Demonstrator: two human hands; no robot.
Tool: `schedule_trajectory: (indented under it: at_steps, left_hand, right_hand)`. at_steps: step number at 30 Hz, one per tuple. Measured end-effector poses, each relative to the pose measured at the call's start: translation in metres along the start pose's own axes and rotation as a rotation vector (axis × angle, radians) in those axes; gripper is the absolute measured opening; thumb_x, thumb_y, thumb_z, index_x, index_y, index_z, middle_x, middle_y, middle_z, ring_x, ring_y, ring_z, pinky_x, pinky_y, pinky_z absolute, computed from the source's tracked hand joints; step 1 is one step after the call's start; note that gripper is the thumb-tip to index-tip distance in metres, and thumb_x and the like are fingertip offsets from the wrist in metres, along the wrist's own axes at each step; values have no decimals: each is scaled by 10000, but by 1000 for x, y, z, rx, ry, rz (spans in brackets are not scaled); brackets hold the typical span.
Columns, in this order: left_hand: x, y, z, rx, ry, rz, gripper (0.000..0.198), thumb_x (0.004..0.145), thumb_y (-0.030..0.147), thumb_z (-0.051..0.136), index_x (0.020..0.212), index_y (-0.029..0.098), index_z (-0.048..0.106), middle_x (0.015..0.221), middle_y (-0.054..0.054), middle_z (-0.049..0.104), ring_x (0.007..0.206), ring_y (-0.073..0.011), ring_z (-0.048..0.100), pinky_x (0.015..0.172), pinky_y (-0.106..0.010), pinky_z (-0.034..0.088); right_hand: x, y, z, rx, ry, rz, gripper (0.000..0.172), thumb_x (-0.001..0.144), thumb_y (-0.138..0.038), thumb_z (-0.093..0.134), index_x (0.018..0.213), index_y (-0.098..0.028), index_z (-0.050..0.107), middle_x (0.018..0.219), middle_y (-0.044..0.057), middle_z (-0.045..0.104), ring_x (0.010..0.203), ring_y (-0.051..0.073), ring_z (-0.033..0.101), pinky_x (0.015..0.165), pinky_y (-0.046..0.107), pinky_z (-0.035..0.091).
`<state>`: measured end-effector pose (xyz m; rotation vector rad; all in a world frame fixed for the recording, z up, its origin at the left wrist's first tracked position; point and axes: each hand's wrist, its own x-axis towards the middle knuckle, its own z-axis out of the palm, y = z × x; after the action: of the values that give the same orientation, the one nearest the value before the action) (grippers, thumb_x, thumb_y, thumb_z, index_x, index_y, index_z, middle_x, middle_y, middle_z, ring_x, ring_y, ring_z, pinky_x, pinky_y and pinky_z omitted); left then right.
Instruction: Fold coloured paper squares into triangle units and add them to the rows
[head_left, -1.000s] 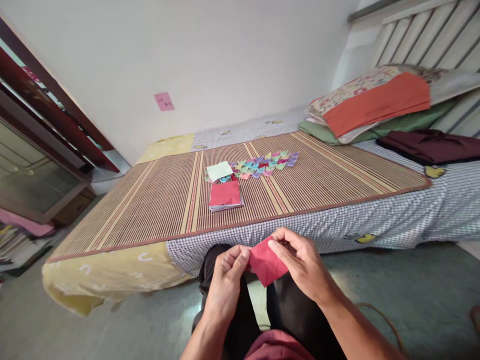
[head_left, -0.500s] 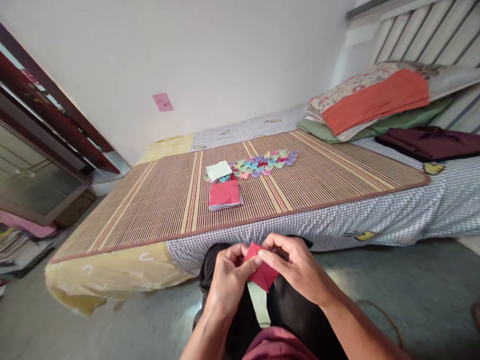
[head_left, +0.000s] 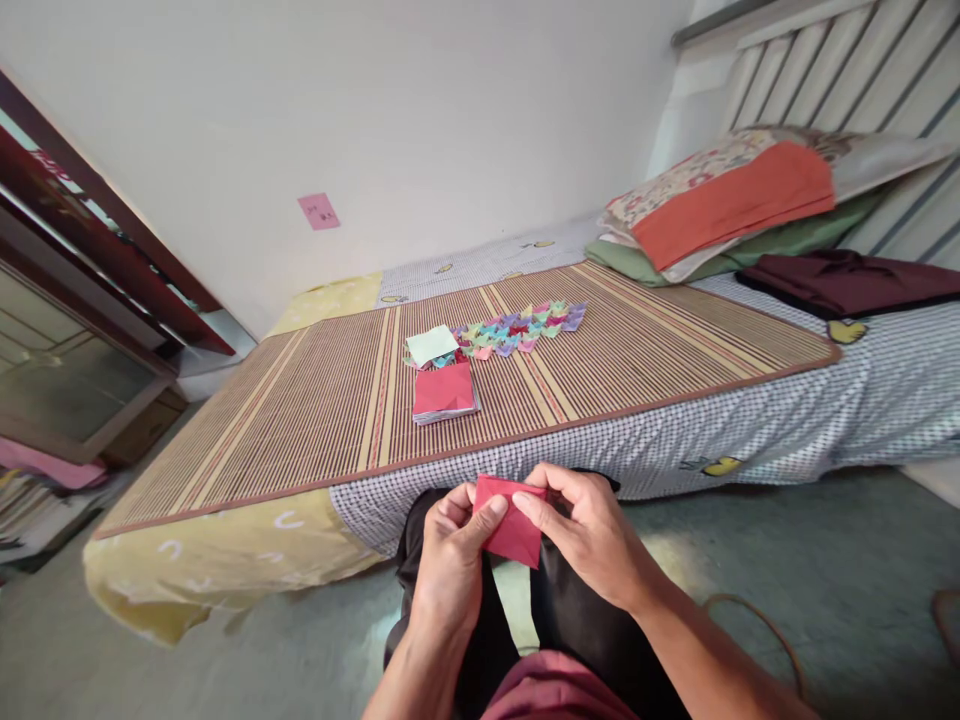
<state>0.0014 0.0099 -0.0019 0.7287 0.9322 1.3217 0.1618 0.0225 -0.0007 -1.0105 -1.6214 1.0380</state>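
A small folded square of red paper (head_left: 513,536) is held between both my hands above my lap. My left hand (head_left: 456,545) pinches its left side, thumb on top. Pinching the upper right edge is my right hand (head_left: 589,530), its thumb lying across the paper. The fingertips behind the sheet are partly hidden. On the woven mat (head_left: 315,400) in front of me lies a stack of square paper with a red sheet (head_left: 444,390) on top. Behind it a pale green sheet (head_left: 432,345) rests partly over rows of small colourful folded paper pieces (head_left: 517,328).
The mat covers a bed with a checked sheet (head_left: 645,440) hanging over its front edge. Pillows (head_left: 735,205) and a dark maroon folded cloth (head_left: 847,280) lie at the right. A pink note (head_left: 319,211) is on the wall. A cabinet (head_left: 67,350) stands at the left.
The red paper has turned in my hands from a diamond position to a squarer one, with an edge now along the top. Both hands keep hold of it.
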Motion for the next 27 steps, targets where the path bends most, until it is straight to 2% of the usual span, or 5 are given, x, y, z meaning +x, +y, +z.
schedule_trajectory:
  at_steps: [3, 8, 14, 21, 27]
  left_hand:
    - [-2, -2, 0, -2, 13, 20, 359, 698, 347, 943, 664, 148, 647, 638, 16, 620, 585, -101, 517, 633, -229, 439]
    - [-6, -5, -2, 79, 6, 89, 342, 781, 354, 893, 697, 159, 625, 667, 16, 606, 625, -113, 513, 656, -238, 445]
    - [-9, -6, -4, 273, -40, 161, 389, 836, 406, 844, 677, 169, 580, 667, 18, 553, 629, -114, 445, 612, -232, 395]
    - [-10, -7, -5, 363, -54, 178, 417, 828, 453, 841, 659, 168, 588, 649, 22, 513, 634, -121, 398, 607, -239, 360]
    - [-11, -6, -4, 424, -98, 201, 398, 855, 447, 819, 661, 173, 604, 683, 11, 524, 674, -143, 441, 658, -262, 393]
  right_hand:
    - [0, 1, -4, -23, 29, -30, 297, 1029, -370, 571, 793, -195, 618, 668, -17, 564, 616, 146, 518, 590, 262, 419]
    - [3, 0, -10, -30, 88, -45, 276, 1032, -352, 563, 813, -201, 637, 700, -7, 604, 641, 155, 561, 579, 261, 425]
    - [4, -11, -4, -76, 19, -126, 76, 969, -259, 672, 958, -210, 729, 889, 23, 721, 832, 189, 682, 774, 288, 515]
    - [4, -14, 6, -144, 29, -200, 216, 1005, -203, 576, 800, -216, 642, 789, 18, 649, 744, 180, 634, 719, 299, 485]
    - [3, -15, 2, -41, -23, -111, 243, 1014, -240, 544, 778, -214, 595, 710, -16, 610, 651, 148, 557, 628, 263, 453]
